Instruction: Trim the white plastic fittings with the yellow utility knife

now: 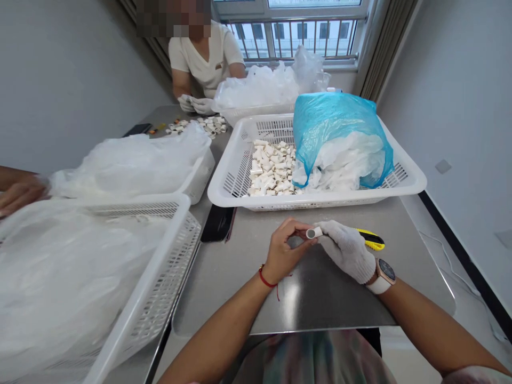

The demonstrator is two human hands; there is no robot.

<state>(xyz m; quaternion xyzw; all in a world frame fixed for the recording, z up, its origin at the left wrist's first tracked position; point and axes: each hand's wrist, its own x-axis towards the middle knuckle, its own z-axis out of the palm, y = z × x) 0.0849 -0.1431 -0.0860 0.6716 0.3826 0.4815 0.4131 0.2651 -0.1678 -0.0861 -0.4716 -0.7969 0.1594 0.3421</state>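
Observation:
A short white plastic tube (316,232), its open end facing me, is pinched between the thumb and fingers of my bare left hand (286,245). My right hand (347,249) wears a white knitted glove, and its bent fingertips are closed at the tube's right end. A yellow and black utility knife (372,240) shows just beyond the gloved hand; its front part is hidden, and I cannot tell whether the palm grips it. Both hands are over the near part of the metal table (248,314).
Ahead, a white plastic basket (224,186) holds many white tube pieces (274,168) and a blue bag (336,114). A dark phone (218,224) lies left. Film-lined baskets (160,288) stand further left, beside another person's hand (20,194). A gloved co-worker (210,64) sits opposite.

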